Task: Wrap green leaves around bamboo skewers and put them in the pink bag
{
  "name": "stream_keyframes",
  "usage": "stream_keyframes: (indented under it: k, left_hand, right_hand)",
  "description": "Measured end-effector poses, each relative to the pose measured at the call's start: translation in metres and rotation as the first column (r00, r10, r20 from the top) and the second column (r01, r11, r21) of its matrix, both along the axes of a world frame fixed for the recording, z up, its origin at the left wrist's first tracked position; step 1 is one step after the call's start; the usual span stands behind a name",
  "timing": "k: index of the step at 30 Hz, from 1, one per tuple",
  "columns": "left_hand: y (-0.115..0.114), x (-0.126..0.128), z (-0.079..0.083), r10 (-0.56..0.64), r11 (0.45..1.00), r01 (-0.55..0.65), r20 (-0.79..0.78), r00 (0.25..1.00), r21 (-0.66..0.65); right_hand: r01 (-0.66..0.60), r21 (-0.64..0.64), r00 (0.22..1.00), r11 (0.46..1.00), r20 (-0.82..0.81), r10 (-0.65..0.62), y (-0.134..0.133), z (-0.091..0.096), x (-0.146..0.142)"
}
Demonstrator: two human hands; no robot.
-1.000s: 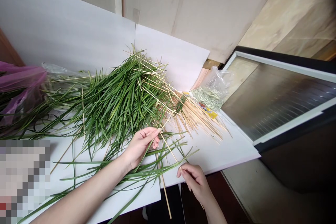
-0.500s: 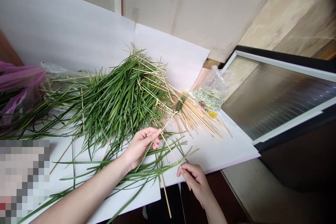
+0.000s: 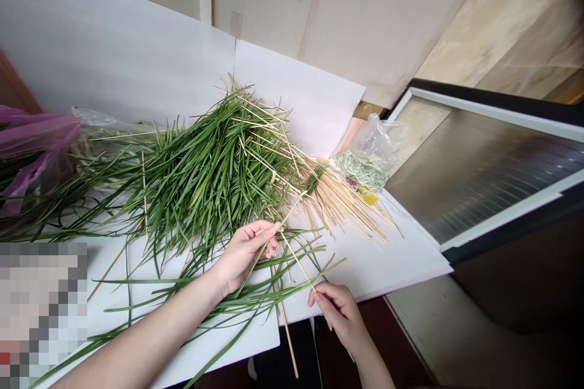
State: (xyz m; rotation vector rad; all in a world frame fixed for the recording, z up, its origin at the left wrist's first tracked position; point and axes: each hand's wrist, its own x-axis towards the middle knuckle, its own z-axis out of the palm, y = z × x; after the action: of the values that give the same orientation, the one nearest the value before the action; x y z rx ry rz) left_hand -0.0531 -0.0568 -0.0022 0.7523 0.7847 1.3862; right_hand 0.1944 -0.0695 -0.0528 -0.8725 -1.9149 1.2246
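A big heap of long green grass blades (image 3: pixel 201 176) lies across white sheets (image 3: pixel 365 261) on the table. Thin bamboo skewers (image 3: pixel 347 206) fan out to the right of the heap. My left hand (image 3: pixel 244 252) pinches a green blade (image 3: pixel 255 255) at its fingertips, right where a thin skewer (image 3: pixel 296 261) crosses. My right hand (image 3: pixel 340 313), at the table's near edge, is closed on the lower end of that skewer. The two hands are about a hand's width apart.
A clear plastic bag of pale bits (image 3: pixel 369 158) sits at the back right beside a yellow label (image 3: pixel 365 194). Purple wrapping (image 3: pixel 31 146) lies at the far left. A loose skewer (image 3: pixel 287 334) hangs over the front edge. A glass-topped cabinet (image 3: pixel 493 164) stands on the right.
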Motion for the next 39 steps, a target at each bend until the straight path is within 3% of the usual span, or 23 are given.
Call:
stream_keyframes:
  k: [31,39]
  left_hand:
    - [0.000,-0.002,0.001,-0.009,0.999,0.014,-0.120,0.993,0.044]
    - [-0.003,0.008,-0.009,-0.145,0.983,0.172,-0.316,0.938,0.059]
  right_hand:
    - [-0.018,-0.017,0.999,1.000,-0.051,0.017,0.000,-0.002,0.001]
    - [-0.017,-0.016,0.999,1.000,-0.036,0.017,0.001,-0.002,0.000]
